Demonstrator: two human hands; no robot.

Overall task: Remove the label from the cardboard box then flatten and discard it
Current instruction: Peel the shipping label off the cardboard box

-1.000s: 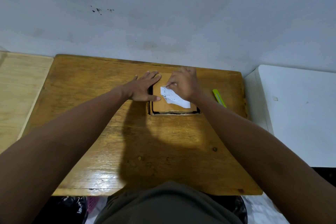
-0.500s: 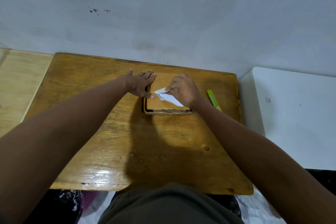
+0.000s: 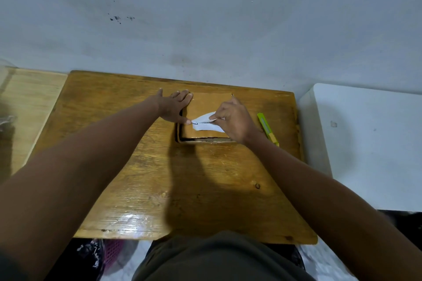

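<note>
The cardboard box (image 3: 206,107) lay on the wooden table (image 3: 159,178), on its far half, between the two hands. The left hand (image 3: 174,107) was spread wide and flat, holding nothing; its palm pressed on the left edge of the box and partly on the table beside it, with the fingers pointing away from the person. The thumb of this hand reached toward the right and its tip touched the left corner of the label (image 3: 205,122).

The right hand (image 3: 233,118) was over the right part of the box, with the fingers closed in a narrow pinch on the upper edge of the label. The label was white paper with some dark print near its left end. It lay directly to the left of the right hand, and its upper part was lifted and folded over, while its lower part seemed to be flat on the top of the box. Whether this lower part was stuck to the cardboard, I cannot tell.

A green utility knife (image 3: 267,128) lay on the table just to the right of the right wrist, apart from the box. A white surface (image 3: 365,143) stood further to the right of the table
</note>
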